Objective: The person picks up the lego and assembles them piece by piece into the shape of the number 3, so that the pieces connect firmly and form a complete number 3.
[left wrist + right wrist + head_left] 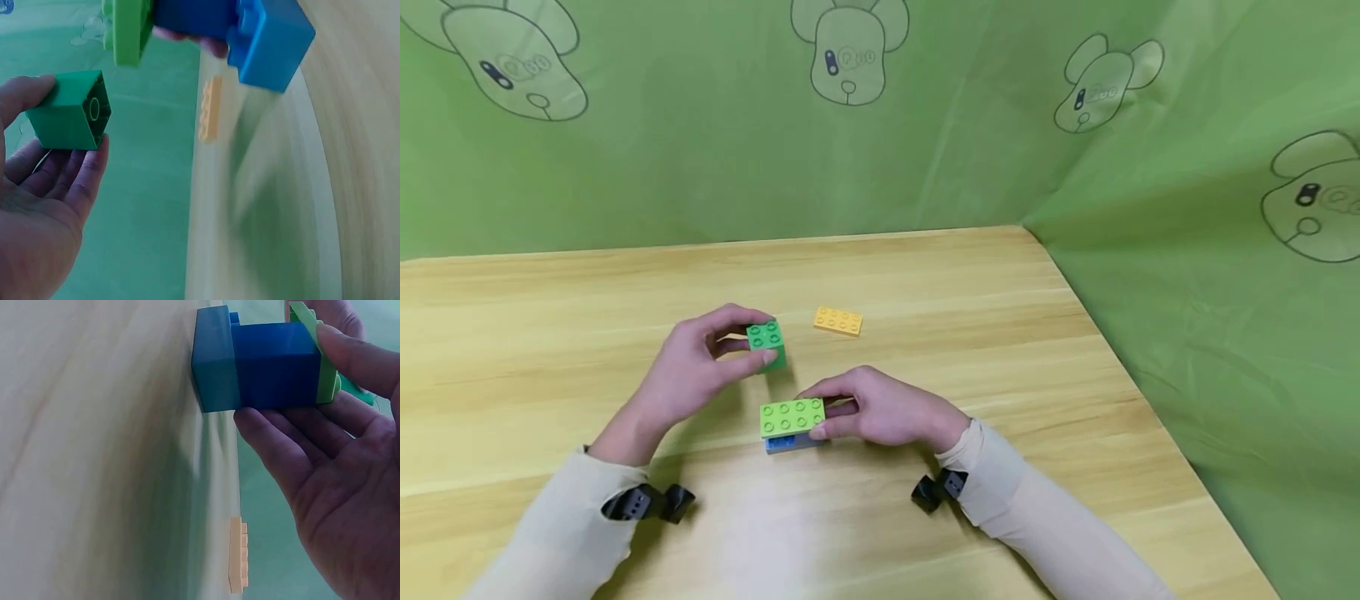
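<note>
Between thumb and fingers, my left hand [688, 367] pinches a green two-by-two toy brick [765, 336], studs up; its hollow underside shows in the left wrist view. My right hand [887, 408] grips a small stack from its right side. On top of that stack is a lime green plate [792, 417] with two rows of studs. Below it, the right wrist view shows a dark blue brick [278, 365] joined to a wider, lighter blue brick [215, 369]. Both the green brick and the stack appear raised off the table, apart from each other.
A yellow-orange flat plate [838, 321] lies studs up on the wooden table [962, 292], beyond both hands. Green cloth [715, 167] with printed animal heads hangs behind the table and along its right side.
</note>
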Available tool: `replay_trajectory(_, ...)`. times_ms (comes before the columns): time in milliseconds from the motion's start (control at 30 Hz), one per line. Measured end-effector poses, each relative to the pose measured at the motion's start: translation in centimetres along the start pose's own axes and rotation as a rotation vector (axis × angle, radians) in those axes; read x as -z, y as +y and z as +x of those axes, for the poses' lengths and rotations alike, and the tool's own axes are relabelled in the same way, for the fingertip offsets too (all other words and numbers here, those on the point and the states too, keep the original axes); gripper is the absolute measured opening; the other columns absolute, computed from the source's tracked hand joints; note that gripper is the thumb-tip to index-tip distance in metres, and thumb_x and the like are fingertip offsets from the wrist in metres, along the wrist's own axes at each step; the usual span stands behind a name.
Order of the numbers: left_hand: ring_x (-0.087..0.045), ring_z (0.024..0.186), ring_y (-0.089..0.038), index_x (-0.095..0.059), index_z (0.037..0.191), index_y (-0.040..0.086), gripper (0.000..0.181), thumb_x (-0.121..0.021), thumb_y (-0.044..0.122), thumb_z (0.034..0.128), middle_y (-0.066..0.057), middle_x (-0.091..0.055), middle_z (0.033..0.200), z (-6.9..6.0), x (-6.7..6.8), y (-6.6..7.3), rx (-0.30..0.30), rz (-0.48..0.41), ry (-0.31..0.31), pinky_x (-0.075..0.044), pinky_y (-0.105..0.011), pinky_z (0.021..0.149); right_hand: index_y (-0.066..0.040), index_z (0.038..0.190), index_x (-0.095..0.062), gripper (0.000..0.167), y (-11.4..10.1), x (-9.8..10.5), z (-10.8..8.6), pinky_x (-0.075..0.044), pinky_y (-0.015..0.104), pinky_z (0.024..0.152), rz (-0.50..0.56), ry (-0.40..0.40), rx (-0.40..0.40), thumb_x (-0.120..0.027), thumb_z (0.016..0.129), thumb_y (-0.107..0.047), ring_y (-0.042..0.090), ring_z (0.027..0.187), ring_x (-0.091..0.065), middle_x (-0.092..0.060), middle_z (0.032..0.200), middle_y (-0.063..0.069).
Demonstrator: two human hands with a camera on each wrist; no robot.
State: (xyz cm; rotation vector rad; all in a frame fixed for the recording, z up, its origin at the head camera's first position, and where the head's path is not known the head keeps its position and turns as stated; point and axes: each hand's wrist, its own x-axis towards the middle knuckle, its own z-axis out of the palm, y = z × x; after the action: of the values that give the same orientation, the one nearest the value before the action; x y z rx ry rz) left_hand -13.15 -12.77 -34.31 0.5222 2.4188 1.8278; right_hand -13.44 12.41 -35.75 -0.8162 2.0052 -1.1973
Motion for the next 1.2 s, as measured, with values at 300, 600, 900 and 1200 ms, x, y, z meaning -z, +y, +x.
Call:
replay_trajectory(300,-0.064,0.1,-0.019,-0.067,0.117,0.008,0.034,-0.078,0.014,0.0861,-0.001,-0.064,0.11,-0.8,-0.7,1.2,-0.066,0.035,-0.013,-0.05,-0.041,0.094,-0.001,0.129,-0.061,0.039,0.1,-0.1,0.0,-0.051,0.023,0.089,-0.023,0.0,-0.004,-0.069,0.094,-0.016,0.011,0.105,-0.064,-0.069,0.112,0.0)
replay_trajectory(600,-0.063,0.098,-0.018,-0.066,0.117,0.008,0.034,-0.078,0.013,0.0859,0.0,-0.064,0.109,-1.2,-1.4,1.9,-0.076,0.036,-0.001,-0.05,-0.035,0.093,0.0,0.13,-0.06,0.039,0.3,0.0,0.0,-0.051,0.025,0.089,0.002,-0.02,0.022,-0.068,0.094,-0.013,0.012,0.106,-0.064,-0.068,0.115,0.003)
replay_trajectory(900,-0.062,0.1,-0.017,-0.066,0.115,0.008,0.033,-0.078,0.008,0.0845,0.001,-0.064,0.108,-1.8,-2.1,2.4,-0.103,-0.005,-0.033,-0.05,-0.034,0.094,0.001,0.128,-0.059,0.038,0.3,0.1,0.1,-0.051,0.025,0.091,-0.002,-0.042,0.066,-0.068,0.094,-0.012,0.013,0.109,-0.063,-0.067,0.118,0.006)
replay_trajectory(1200,-0.061,0.098,-0.016,-0.066,0.114,0.009,0.034,-0.08,0.007,0.0829,0.002,-0.064,0.106,-2.1,-2.5,2.5,-0.144,-0.002,-0.052,-0.051,-0.034,0.092,-0.002,0.118,-0.063,0.027,0.4,0.3,0.2,-0.051,0.025,0.091,-0.042,-0.059,0.106,-0.069,0.093,-0.011,0.012,0.108,-0.064,-0.067,0.114,0.002)
